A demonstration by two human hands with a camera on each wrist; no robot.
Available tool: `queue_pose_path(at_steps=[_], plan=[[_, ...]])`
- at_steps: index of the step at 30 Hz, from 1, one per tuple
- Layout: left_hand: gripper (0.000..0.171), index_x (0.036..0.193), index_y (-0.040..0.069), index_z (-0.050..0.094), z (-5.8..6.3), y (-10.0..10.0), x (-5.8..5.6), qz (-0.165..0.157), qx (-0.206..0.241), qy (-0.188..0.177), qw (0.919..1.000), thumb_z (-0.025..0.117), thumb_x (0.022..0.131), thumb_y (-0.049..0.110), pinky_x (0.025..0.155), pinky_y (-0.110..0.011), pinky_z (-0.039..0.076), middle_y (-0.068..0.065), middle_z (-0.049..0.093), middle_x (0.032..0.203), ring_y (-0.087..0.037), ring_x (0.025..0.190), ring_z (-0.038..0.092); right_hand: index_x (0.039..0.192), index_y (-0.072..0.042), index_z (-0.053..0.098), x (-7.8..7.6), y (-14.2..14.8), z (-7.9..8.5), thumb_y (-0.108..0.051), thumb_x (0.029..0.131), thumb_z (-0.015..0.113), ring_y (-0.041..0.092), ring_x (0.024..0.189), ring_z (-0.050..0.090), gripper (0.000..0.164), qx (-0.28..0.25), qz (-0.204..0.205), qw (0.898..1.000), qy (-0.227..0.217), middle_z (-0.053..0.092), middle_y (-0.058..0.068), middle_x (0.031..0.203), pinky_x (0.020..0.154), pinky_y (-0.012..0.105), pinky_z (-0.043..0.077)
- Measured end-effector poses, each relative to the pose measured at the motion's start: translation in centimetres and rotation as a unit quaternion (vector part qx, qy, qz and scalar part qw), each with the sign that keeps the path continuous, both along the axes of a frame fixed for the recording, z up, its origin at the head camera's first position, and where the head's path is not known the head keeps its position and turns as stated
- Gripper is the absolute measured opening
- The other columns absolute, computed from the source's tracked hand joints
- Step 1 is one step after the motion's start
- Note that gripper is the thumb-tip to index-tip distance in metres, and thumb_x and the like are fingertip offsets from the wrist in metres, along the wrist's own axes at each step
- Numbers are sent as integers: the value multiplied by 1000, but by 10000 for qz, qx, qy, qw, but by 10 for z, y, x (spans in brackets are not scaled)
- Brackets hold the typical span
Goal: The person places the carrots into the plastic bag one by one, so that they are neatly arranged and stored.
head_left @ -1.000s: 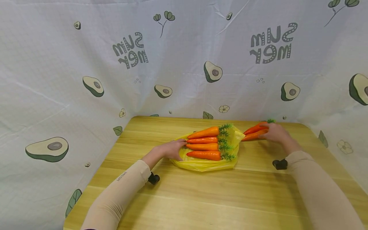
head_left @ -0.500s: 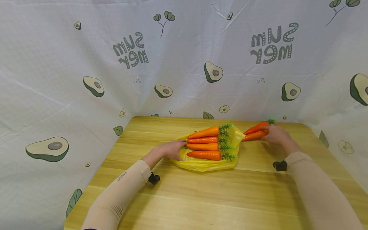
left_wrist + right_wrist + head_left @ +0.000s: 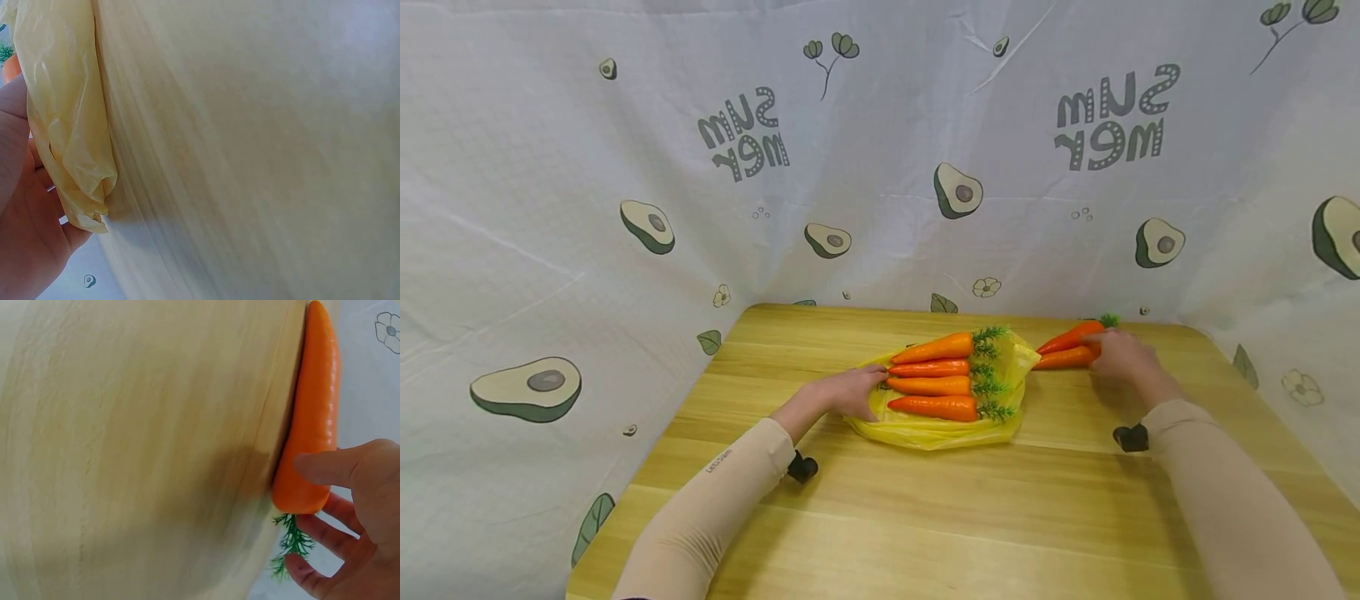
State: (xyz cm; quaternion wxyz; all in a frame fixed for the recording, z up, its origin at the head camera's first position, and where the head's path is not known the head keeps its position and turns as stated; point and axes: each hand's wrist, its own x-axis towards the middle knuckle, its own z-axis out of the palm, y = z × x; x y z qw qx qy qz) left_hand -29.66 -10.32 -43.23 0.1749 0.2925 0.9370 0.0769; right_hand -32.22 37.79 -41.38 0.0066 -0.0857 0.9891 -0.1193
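Observation:
Four-in-a-row style wording aside, several orange toy carrots [image 3: 932, 386] with green tops lie side by side on a yellow plastic bag [image 3: 925, 433]. My left hand [image 3: 852, 392] holds the bag's left end, thumb and fingers on either side of the crumpled plastic [image 3: 69, 119] in the left wrist view. To the bag's right, two more carrots lie together, a far one [image 3: 1069, 337] and a near one [image 3: 1067, 358]. My right hand [image 3: 1123, 357] is at the near one's thick end. In the right wrist view, the thumb presses this carrot [image 3: 315, 394], with fingers behind it near the green top.
Everything lies on a wooden table [image 3: 910, 517]. Behind and beside it hangs a white curtain [image 3: 880, 125] printed with avocados and lettering. Black wrist cameras [image 3: 802, 467] stick out below both sleeves.
My right hand has slipped slightly right and nearer, from over both right-hand carrots to the near one's thick end. The left hand and the bag stay in place.

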Motion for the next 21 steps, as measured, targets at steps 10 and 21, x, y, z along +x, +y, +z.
queue_pose_path(at_steps=[10, 21], plan=[[85, 159, 10, 32, -2, 0, 0, -25, -27, 23, 10000, 75, 90, 38, 122, -38, 29, -6, 26, 167, -24, 151, 32, 126, -21, 71, 8, -2, -4, 4, 80, 50, 41, 91, 62, 56, -37, 82, 9994, 333, 68, 27, 115, 73, 57, 47], [85, 158, 9, 33, -3, 0, -1, -31, -14, 51, 10000, 75, 90, 39, 122, -39, 29, -7, 26, 167, -25, 151, 32, 122, -9, 70, 6, 3, -4, -8, 88, 61, 45, 89, 61, 36, 407, 189, 9981, 427, 68, 26, 100, 69, 66, 46]])
